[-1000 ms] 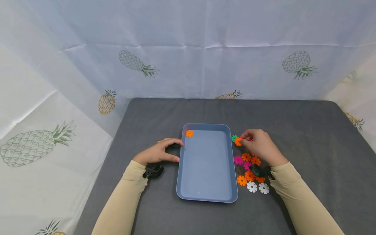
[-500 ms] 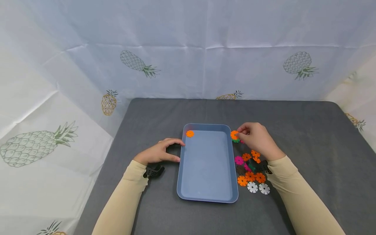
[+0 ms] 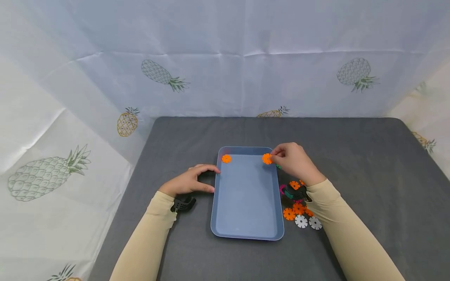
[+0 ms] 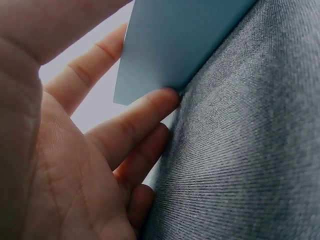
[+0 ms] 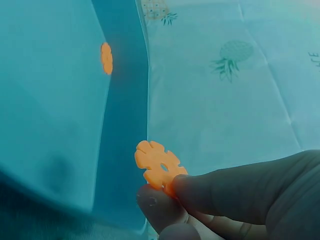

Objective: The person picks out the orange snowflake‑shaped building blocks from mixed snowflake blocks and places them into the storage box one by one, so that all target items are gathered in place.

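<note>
- Plainly, we see the grey table point(image 3: 365, 168) carrying everything.
- On it we find the blue tray point(image 3: 246, 203), between the two hands.
- The left hand point(image 3: 191, 182) has thumb and index finger spread apart, gripping nothing, fingers touching the tray's left wall.
- The right hand point(image 3: 295, 160) is nearly closed, thumb and finger pinching an orange disc.
- Beside the tray's right side we see loose discs point(image 3: 298, 208), partly hidden under the right wrist.
- The held disc point(image 3: 266, 159) projects left from the right fingertips, at the tray's far right corner.
- Another orange disc point(image 3: 226, 159) lies in the far left corner, well apart from the right hand.
</note>
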`<state>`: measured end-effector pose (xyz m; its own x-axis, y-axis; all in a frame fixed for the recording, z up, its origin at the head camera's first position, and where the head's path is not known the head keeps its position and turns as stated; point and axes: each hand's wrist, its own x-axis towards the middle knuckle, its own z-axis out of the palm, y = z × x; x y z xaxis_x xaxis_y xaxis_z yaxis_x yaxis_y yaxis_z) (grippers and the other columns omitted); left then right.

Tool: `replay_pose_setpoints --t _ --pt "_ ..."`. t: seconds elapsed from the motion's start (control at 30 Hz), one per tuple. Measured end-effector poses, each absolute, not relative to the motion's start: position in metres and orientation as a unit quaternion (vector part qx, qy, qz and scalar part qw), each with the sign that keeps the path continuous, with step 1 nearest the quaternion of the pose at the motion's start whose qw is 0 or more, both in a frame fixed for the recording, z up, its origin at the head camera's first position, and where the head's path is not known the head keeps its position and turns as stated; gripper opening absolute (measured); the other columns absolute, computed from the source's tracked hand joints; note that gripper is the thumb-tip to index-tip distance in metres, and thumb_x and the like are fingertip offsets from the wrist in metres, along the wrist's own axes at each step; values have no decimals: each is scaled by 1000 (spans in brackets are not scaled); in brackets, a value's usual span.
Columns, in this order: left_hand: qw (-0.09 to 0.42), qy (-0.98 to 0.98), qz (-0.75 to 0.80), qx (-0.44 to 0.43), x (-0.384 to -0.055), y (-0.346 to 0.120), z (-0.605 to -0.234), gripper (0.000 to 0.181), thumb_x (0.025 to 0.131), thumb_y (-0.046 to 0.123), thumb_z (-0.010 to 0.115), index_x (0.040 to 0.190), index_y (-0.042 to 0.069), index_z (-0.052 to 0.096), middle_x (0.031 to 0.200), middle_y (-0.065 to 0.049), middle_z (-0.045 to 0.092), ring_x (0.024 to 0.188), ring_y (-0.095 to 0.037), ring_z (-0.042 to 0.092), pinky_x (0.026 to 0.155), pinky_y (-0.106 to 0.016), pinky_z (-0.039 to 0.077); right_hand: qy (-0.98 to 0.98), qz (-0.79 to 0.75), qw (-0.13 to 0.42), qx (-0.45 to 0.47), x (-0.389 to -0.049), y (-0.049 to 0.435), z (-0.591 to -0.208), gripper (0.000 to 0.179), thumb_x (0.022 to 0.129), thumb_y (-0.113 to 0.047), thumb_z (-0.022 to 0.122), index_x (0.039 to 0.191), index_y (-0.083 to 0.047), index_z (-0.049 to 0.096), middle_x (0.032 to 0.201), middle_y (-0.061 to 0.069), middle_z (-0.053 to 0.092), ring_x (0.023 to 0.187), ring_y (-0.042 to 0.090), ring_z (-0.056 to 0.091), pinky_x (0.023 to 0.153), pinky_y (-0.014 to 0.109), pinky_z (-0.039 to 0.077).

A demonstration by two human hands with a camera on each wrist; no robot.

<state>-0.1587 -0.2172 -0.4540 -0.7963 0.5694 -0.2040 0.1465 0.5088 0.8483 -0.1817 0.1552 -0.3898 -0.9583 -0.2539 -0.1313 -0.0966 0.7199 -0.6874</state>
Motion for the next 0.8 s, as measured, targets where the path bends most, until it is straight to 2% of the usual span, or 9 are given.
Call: replay_pose_setpoints --t 0.37,0.8 --pt "233 835 449 218 -158 -220 -457 55 89 33 86 139 31 62 152 -1 49 145 -25 37 118 -53 31 908 -384 141 -83 -187 127 -403 18 103 -19 67 108 -4 74 97 14 76 70 23 65 63 34 52" --pt "234 837 446 214 -161 -219 -454 53 90 35 86 137 32 63 150 -2 49 143 -25 38 117 -52 32 888 -422 166 -76 -200 106 -406 16 102 -19 68 104 -6 76 94 14 77 71 33 66 62 35 50"
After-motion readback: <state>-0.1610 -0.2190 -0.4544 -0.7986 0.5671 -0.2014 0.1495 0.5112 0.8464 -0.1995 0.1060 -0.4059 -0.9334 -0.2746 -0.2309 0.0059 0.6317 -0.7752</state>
